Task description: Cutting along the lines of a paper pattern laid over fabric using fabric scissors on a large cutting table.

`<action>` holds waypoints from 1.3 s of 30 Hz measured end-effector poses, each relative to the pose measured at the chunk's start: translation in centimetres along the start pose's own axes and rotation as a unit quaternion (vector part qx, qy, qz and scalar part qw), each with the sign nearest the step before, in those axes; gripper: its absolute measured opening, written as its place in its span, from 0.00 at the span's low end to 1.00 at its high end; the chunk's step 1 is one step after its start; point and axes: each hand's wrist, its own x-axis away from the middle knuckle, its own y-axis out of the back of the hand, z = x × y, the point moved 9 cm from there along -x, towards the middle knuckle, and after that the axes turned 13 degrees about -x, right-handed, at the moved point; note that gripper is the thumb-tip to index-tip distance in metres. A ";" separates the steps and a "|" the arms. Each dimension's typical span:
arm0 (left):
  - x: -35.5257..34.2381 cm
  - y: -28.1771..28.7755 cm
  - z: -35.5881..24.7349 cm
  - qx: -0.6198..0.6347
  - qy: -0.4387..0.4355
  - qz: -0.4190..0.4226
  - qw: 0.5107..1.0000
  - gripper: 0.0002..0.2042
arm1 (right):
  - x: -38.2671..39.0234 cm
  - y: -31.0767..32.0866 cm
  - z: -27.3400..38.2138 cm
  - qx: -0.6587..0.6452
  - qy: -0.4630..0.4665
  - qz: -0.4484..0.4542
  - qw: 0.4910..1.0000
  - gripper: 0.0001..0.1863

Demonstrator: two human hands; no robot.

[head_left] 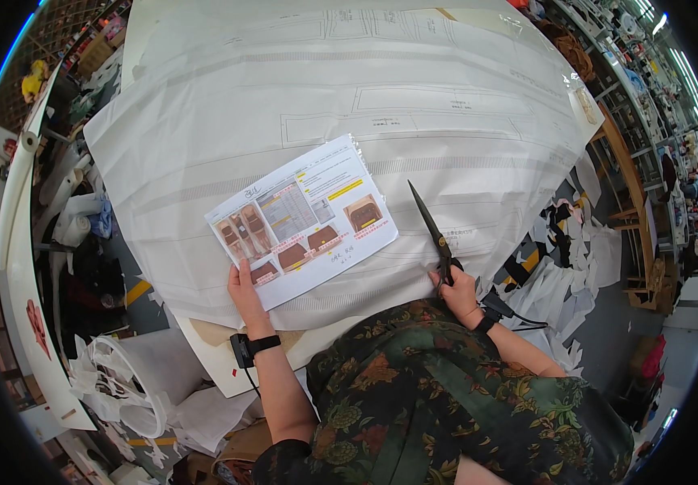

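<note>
Presently, the left hand (247, 297) pinches the sheet (304, 222) by its near-left edge, over the paper (203, 137); the right hand (458, 293) grips the scissors (432, 228), right of it, blades apparently together. Recommended: hold the sheet flat for reading, scissor tips clear of the paper.

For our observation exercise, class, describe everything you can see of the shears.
The long black shears look metallic, with slim, tapering blades apparently closed, a gold-coloured pivot and dark handles partly hidden in the right hand. They point forward, angled slightly left, over the white pattern paper, right of the printed sheet; whether the blades touch the paper is unclear.
</note>
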 end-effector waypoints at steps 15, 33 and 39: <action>0.7 0.0 1.4 0.063 0.026 0.041 0.997 0.43 | 1.8 1.1 0.2 -0.002 -0.012 -0.004 1.000 0.18; 1.2 0.1 0.6 0.091 0.020 0.052 0.994 0.44 | 1.9 0.9 1.6 -0.023 -0.016 -0.004 1.000 0.15; 1.3 0.5 0.7 0.078 0.023 0.042 0.996 0.44 | 1.8 0.9 1.9 -0.020 -0.017 0.004 1.000 0.16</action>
